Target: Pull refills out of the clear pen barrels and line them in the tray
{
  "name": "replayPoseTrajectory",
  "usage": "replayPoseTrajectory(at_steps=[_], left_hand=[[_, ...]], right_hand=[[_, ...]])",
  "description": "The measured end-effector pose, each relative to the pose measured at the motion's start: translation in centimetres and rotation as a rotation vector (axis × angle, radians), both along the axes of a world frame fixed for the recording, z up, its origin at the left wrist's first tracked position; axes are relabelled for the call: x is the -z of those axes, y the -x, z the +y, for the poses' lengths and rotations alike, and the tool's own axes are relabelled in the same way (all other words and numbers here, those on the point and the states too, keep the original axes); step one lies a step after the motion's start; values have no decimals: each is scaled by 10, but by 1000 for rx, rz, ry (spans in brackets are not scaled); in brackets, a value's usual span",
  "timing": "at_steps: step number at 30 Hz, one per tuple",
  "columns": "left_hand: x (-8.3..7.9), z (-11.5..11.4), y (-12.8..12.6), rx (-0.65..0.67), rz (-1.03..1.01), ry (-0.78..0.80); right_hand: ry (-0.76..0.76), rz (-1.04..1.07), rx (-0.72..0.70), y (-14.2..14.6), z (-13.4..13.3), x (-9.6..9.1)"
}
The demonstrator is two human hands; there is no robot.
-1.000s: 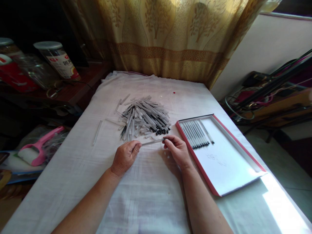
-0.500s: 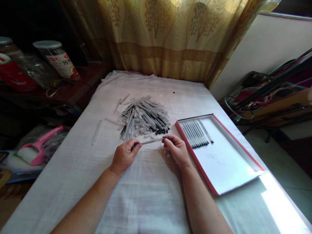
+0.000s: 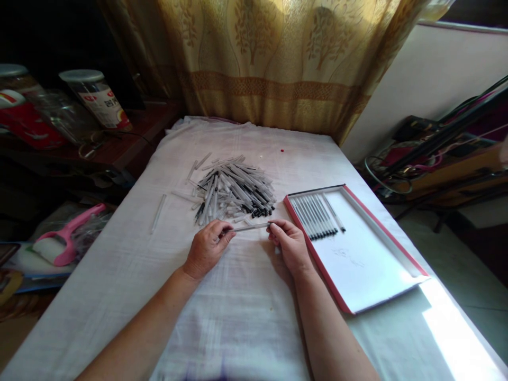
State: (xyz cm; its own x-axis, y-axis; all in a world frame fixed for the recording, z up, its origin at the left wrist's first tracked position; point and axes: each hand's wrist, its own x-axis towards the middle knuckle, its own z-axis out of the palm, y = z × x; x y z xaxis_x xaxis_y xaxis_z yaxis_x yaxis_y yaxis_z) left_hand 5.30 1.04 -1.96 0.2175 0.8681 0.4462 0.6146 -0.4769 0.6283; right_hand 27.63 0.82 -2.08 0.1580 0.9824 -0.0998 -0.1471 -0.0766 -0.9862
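A slim translucent pen [image 3: 252,228] is held level between my hands over the cloth. My left hand [image 3: 209,247] pinches its left end, and my right hand [image 3: 289,242] pinches its right end, fingertips covering both tips. Just beyond lies a heap of clear pen barrels and black-ended pen parts [image 3: 238,185]. To the right, a shallow red-edged box lid [image 3: 357,275] holds a neat row of black-tipped pens [image 3: 315,214], with one pen [image 3: 334,211] set slightly apart from the row.
A single clear tube [image 3: 159,214] lies left of the heap. Small red [image 3: 282,151] and white bits rest near the back. Jars [image 3: 97,100] stand on a dark cabinet at left, above a pink-handled tool [image 3: 67,238]. A patterned curtain [image 3: 254,63] hangs behind the table.
My left hand has shifted slightly to the right along the pen. Both hands still grip its ends. The view has moved a little; the heap and the row look the same.
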Motion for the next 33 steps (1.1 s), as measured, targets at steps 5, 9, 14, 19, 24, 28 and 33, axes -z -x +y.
replayPoseTrajectory(at_steps=[5, 9, 14, 19, 24, 28, 33], left_hand=[[3, 2, -10, 25, 9, -39], [6, 3, -15, 69, 58, -76], [6, 5, -19, 87, 103, -113], [1, 9, -25, 167, 220, -14], [-5, 26, -27, 141, 476, -42], [-7, 40, -33, 115, 610, -113], [-8, 45, -37, 115, 645, -149]], right_hand=[[51, 92, 12, -7, -2, 0], [85, 139, 31, -12, -3, -1], [111, 157, 54, -14, -3, -2], [111, 165, -20, -14, -4, -3], [87, 105, 99, -16, -2, -3], [91, 111, 181, -18, 0, -1], [77, 110, 234, -17, -1, 1]])
